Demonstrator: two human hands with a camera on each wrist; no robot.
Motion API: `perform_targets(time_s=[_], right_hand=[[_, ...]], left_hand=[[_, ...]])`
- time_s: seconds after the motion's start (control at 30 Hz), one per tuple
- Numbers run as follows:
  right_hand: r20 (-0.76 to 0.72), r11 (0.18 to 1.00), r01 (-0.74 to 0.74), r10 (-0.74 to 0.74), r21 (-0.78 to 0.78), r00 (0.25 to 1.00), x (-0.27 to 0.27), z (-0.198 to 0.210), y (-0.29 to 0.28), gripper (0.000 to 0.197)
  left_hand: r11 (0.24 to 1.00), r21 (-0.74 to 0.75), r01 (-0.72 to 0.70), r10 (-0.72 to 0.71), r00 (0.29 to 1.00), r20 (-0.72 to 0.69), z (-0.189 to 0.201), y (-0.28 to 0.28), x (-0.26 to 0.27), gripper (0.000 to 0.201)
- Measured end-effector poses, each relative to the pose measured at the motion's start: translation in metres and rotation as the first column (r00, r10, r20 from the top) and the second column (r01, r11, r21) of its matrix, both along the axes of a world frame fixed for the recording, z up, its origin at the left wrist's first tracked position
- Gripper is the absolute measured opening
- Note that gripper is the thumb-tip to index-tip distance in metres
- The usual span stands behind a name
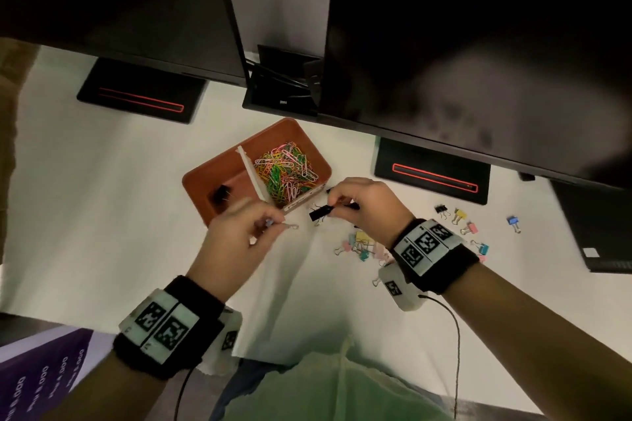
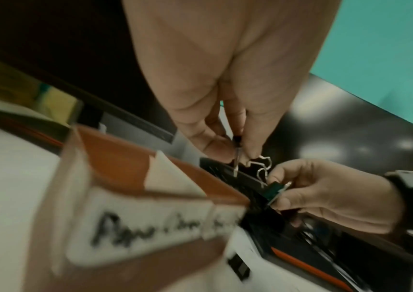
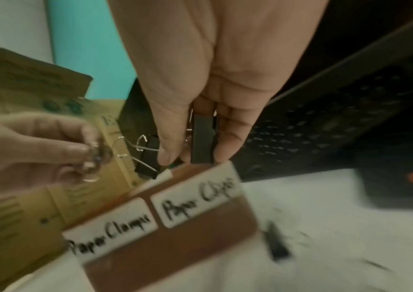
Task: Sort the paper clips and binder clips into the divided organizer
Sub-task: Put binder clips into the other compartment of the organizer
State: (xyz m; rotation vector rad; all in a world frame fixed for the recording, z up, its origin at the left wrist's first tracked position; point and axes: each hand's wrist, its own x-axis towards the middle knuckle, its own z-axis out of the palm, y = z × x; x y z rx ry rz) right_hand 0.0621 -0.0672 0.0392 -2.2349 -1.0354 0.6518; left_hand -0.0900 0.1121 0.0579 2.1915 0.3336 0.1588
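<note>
The brown divided organizer (image 1: 205, 178) stands mid-table, labelled "Paper Clamps" (image 3: 111, 235) and "Paper Clips" (image 3: 197, 199). Coloured paper clips (image 1: 287, 171) fill its right compartment. One black binder clip (image 1: 222, 196) lies in the left compartment. My left hand (image 1: 270, 223) pinches a small binder clip (image 2: 237, 154) just in front of the organizer, its wire handle sticking out. My right hand (image 1: 337, 207) grips a black binder clip (image 3: 202, 138) between its fingers, and a second black binder clip (image 3: 147, 156) hangs at its thumb. Both hands hover close together above the front rim.
Loose coloured binder clips (image 1: 362, 244) lie under my right wrist, and more binder clips (image 1: 460, 215) are scattered further right. Two dark monitors on black stands (image 1: 431, 174) overhang the back. A dark keyboard (image 1: 598, 232) sits at the right, purple printed paper (image 1: 41, 372) at the near left.
</note>
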Motion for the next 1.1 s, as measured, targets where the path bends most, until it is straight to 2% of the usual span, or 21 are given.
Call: perform_targets(time_s=[0.07, 0.13, 0.23, 0.3, 0.33, 0.43, 0.5, 0.6, 0.67, 0.73, 0.83, 0.93, 1.03, 1.1], right_hand=[[-0.014, 0.996, -0.027, 0.028, 0.085, 1.0, -0.01, 0.013, 0.03, 0.009], [-0.048, 0.992, -0.039, 0.045, 0.121, 0.998, -0.022, 0.02, 0.063, 0.009], [-0.116, 0.992, -0.021, 0.036, 0.125, 0.993, -0.04, 0.022, 0.104, 0.022], [-0.177, 0.989, 0.019, 0.007, 0.144, 0.984, -0.047, 0.022, 0.113, 0.041], [-0.185, 0.989, 0.04, -0.012, 0.146, 0.983, -0.047, 0.023, 0.11, 0.047], [-0.122, 0.987, 0.084, -0.068, 0.135, 0.99, -0.039, 0.02, 0.077, 0.047], [-0.034, 0.987, 0.131, -0.128, 0.095, 0.991, -0.027, 0.01, 0.041, 0.043], [0.052, 0.974, 0.146, -0.139, -0.171, 0.989, -0.011, -0.013, -0.013, 0.056], [0.038, 0.923, 0.092, -0.084, -0.375, 0.996, -0.007, -0.026, -0.038, 0.071], [-0.011, 0.882, 0.016, -0.024, -0.472, 1.0, -0.007, -0.034, -0.052, 0.079], [-0.03, 0.85, -0.086, 0.083, -0.519, 0.996, -0.006, -0.045, -0.056, 0.08], [-0.01, 0.85, -0.118, 0.132, -0.513, 0.991, -0.004, -0.054, -0.054, 0.074], [-0.047, 0.876, -0.125, 0.116, -0.467, 0.992, -0.004, -0.06, -0.055, 0.063], [-0.062, 0.899, -0.101, 0.083, -0.426, 0.995, -0.002, -0.062, -0.056, 0.059]], left_hand=[[0.988, 0.033, -0.148, 0.147, 0.989, 0.022, 0.007, 0.025, -0.005, 0.011], [0.965, 0.001, -0.263, 0.263, 0.965, -0.013, 0.004, 0.048, -0.007, 0.018], [0.948, -0.109, -0.298, 0.281, 0.949, -0.146, -0.005, 0.073, -0.01, 0.016], [0.95, -0.087, -0.3, 0.282, 0.943, -0.176, -0.003, 0.077, -0.011, 0.023], [0.955, -0.056, -0.292, 0.281, 0.948, -0.149, 0.001, 0.076, -0.011, 0.025], [0.975, 0.013, -0.221, 0.221, 0.975, -0.005, 0.02, 0.053, -0.007, 0.023], [0.993, -0.012, -0.117, 0.117, 0.992, 0.038, 0.023, 0.03, -0.003, 0.02], [0.994, -0.072, 0.088, -0.088, 0.996, 0.0, 0.005, -0.003, 0.006, 0.027], [0.978, -0.071, 0.196, -0.2, 0.978, -0.062, -0.013, -0.026, 0.016, 0.036], [0.963, -0.033, 0.266, -0.268, 0.948, -0.171, -0.03, -0.047, 0.028, 0.051], [0.936, 0.046, 0.348, -0.315, 0.891, -0.328, -0.051, -0.071, 0.048, 0.076], [0.902, 0.144, 0.407, -0.305, 0.837, -0.454, -0.067, -0.081, 0.066, 0.096], [0.871, 0.196, 0.45, -0.294, 0.799, -0.524, -0.081, -0.08, 0.076, 0.097], [0.851, 0.222, 0.476, -0.302, 0.789, -0.535, -0.087, -0.08, 0.077, 0.085]])
